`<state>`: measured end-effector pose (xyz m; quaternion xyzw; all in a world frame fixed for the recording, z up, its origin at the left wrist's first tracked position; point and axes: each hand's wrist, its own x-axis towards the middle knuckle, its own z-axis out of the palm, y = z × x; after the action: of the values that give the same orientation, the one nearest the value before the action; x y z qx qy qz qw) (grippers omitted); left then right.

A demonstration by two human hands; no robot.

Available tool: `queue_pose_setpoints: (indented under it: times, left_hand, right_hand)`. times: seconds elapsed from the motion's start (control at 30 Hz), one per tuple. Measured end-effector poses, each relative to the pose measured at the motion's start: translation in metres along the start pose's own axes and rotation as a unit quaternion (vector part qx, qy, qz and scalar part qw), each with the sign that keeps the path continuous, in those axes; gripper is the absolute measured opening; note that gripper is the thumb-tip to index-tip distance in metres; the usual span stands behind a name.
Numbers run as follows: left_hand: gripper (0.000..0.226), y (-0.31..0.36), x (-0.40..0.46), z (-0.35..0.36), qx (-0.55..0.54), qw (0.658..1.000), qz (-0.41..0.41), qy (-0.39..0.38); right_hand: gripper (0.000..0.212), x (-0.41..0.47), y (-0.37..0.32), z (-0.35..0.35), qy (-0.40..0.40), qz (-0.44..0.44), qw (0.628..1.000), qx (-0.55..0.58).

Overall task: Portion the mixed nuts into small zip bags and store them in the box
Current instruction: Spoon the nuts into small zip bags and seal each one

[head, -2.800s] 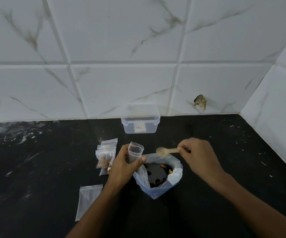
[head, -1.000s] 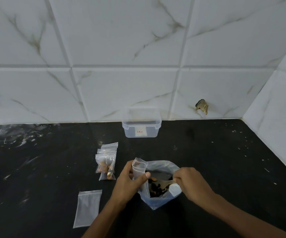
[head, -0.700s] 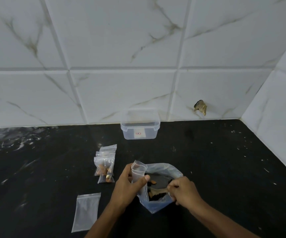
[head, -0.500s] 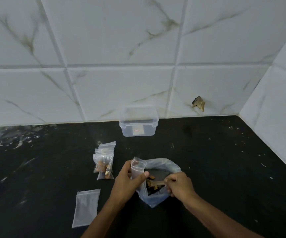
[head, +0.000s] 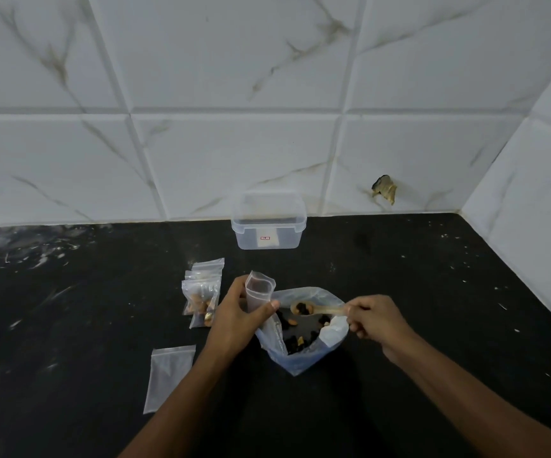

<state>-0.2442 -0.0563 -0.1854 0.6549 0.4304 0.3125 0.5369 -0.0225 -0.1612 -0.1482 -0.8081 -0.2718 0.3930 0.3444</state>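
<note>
My left hand grips a small clear zip bag upright, its mouth open. A large plastic bag of mixed nuts stands open on the black counter just right of it. My right hand pinches the handle of a wooden spoon. The spoon bowl carries a few nuts and hovers over the big bag, close to the small bag's mouth. Several filled zip bags lie to the left. An empty flat zip bag lies at the front left. The clear lidded box stands by the back wall.
The black counter meets white marble tile walls at the back and right, forming a corner. A chipped hole in the tile sits low on the back wall.
My right hand has lifted the spoon out of the big bag with nuts on it and drawn back to the right. My left hand keeps holding the small bag.
</note>
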Motion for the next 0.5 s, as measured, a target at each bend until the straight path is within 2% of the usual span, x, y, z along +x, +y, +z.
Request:
queue_pose_setpoints:
  times: [0.2,0.37,0.43,0.5]
  left_hand:
    - [0.055,0.008,0.012,0.002,0.052,0.998,0.038,-0.004]
    - [0.055,0.018,0.019,0.014,0.074,0.995,0.060,-0.009]
    - [0.053,0.021,0.020,0.019,0.065,0.996,0.058,-0.011]
    - [0.051,0.023,0.020,0.022,0.060,0.996,0.058,-0.011]
  right_hand:
    - [0.016,-0.023,-0.054,-0.031,-0.011,-0.079,0.996,0.042]
    - [0.015,-0.032,-0.082,-0.029,0.011,-0.172,0.984,-0.041]
    - [0.014,-0.036,-0.085,-0.021,0.054,-0.240,0.960,-0.133]
    - [0.014,-0.041,-0.085,-0.011,0.104,-0.327,0.917,-0.203]
